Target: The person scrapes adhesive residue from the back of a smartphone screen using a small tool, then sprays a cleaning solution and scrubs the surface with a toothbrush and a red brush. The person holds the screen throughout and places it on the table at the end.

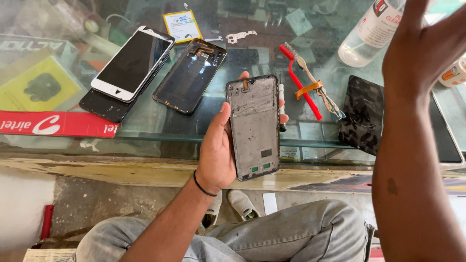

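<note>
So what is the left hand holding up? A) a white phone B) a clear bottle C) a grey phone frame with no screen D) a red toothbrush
C: the left hand grips a bare grey phone frame, while the white phone lies on the glass counter.

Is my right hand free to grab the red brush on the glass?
Probably yes: the right hand is raised, open and empty, and the red brush lies uncovered on the glass counter just below it.
</note>
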